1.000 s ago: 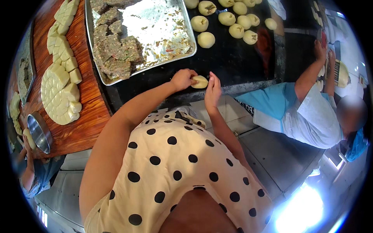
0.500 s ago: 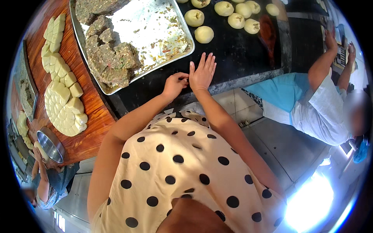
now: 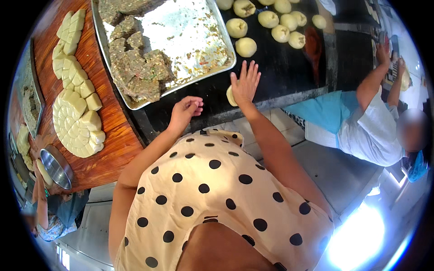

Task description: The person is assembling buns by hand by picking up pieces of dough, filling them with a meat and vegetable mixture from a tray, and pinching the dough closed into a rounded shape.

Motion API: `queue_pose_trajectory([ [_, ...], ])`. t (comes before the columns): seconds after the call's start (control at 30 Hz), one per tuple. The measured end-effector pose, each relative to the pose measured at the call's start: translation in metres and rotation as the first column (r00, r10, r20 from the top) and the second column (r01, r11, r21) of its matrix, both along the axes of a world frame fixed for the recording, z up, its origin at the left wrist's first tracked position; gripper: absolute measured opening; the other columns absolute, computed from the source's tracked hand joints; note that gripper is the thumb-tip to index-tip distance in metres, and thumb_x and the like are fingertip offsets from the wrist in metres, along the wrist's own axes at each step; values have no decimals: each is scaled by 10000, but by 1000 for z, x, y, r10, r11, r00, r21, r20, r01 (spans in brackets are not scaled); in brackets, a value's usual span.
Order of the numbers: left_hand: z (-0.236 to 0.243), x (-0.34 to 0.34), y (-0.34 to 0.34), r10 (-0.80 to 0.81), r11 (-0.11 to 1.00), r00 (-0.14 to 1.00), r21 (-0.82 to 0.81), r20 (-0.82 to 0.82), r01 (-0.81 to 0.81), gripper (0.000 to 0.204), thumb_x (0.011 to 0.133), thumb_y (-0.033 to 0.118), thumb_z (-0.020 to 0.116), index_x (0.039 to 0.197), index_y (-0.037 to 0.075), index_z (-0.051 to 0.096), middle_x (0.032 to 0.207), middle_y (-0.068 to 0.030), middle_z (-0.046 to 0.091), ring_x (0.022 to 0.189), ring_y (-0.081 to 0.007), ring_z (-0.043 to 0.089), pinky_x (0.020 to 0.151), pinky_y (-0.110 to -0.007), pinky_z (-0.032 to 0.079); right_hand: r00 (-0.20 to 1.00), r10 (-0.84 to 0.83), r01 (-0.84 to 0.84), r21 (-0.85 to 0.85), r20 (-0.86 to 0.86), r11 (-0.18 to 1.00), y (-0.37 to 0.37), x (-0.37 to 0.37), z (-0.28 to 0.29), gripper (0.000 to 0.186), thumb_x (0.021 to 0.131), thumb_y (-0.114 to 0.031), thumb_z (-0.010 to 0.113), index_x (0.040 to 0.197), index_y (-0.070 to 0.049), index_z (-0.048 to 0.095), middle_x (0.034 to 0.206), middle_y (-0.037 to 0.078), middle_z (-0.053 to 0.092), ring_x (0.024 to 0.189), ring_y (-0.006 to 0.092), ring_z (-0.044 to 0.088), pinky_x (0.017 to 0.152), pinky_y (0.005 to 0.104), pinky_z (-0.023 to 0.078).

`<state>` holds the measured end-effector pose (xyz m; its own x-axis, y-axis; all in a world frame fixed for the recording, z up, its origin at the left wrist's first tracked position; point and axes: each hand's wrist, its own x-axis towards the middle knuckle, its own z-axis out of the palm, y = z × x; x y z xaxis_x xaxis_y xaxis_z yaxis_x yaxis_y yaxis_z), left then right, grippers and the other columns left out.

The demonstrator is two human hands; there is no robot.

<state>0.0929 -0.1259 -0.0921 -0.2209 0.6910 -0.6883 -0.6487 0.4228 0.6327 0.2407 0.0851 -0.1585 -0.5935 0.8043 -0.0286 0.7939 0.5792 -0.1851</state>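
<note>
Dough piece (image 3: pixel 231 96), pale and rounded, beneath flat-spread right hand (image 3: pixel 244 86), seemingly for even pressure against black counter (image 3: pixel 282 74); left hand (image 3: pixel 183 112) apart, loosely curled, any pinch unclear.

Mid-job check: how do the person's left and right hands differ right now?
The right hand lies flat with fingers extended; the left hand is loosely curled.
The right hand covers part of a pale dough piece; the left hand is apart from it.
The right hand points away from the person; the left hand angles rightward.
Both are bare.
</note>
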Motion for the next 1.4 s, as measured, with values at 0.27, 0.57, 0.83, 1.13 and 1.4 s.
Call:
queue_pose_trajectory([
  [0.27, -1, 1, -38, 11, 1000, 999, -27, -51, -12, 217, 1005, 132, 523, 1141, -5, 621, 1008, -87, 668, 870, -146, 645, 783, -279, 539, 976, -201, 194, 86, 82, 977, -9, -32, 3, 722, 928, -398, 524, 1493, -14, 289, 1573, 257, 172, 1472, 384, 138, 1193, 515, 79],
  [0.57, 20, -12, -50, -101, 995, 991, -30, -92, 98, 297, 1007, 217, 548, 1203, -3, 591, 1043, -94, 662, 922, -168, 645, 843, -304, 533, 997, 57, -51, 95, -59, 994, -34, -27, 5, 709, 954, -419, 489, 1432, 88, 355, 1543, 288, 219, 1450, 389, 209, 1186, 525, 116],
  [0.83, 39, -6, -61, -153, 985, 987, -87, -47, 148, 285, 1016, 227, 527, 1186, 11, 602, 1052, -95, 666, 916, -170, 649, 855, -301, 528, 983, 33, -15, 100, -180, 995, -14, 9, 12, 691, 960, -417, 498, 1472, 10, 319, 1541, 286, 230, 1448, 417, 195, 1190, 512, 122],
  [1.13, 51, -2, -60, -152, 984, 983, -112, -99, 140, 278, 1023, 227, 511, 1168, 13, 610, 1036, -82, 670, 920, -156, 649, 852, -308, 537, 949, -158, 124, -139, -273, 983, -11, 41, 11, 606, 947, -312, 572, 1440, -13, 385, 1546, 229, 272, 1392, 391, 327, 1148, 446, 278],
  [1.4, 47, -5, -70, -100, 992, 989, -91, -105, 91, 275, 1021, 213, 514, 1143, -15, 608, 1003, -96, 670, 884, -163, 652, 807, -305, 553, 826, -398, 257, -362, -398, 896, -11, 57, 6, 447, 857, -213, 720, 1259, -72, 584, 1182, 143, 581, 1040, 263, 619, 918, 377, 493],
])
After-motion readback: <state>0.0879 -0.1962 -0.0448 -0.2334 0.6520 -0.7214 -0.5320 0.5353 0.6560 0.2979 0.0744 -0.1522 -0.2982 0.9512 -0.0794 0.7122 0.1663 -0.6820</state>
